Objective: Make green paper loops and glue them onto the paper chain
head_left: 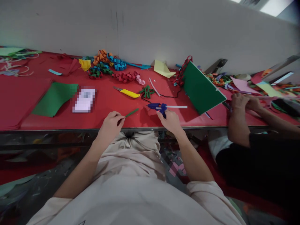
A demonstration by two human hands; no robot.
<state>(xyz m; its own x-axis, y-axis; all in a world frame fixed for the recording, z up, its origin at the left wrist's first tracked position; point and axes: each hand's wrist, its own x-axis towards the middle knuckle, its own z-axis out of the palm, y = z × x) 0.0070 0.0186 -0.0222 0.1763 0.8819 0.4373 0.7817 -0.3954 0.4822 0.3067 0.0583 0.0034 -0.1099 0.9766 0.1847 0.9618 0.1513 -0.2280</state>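
Counter (pixel 103 107): near its front edge, left hand (pixel 112 122) pinches a strip (pixel 132 112), right hand (pixel 171 121) grips a glue gun (pixel 154 106), gap between.

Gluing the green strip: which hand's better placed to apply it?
Probably the right hand: it holds the glue gun, aimed leftward, toward the strip's side. The left hand is busy pinching one end of the green strip.

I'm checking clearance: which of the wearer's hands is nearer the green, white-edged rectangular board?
Right. The right hand, on the blue plastic glue gun, is left of the board; the left hand, pinching a thin green strip, is farther left.
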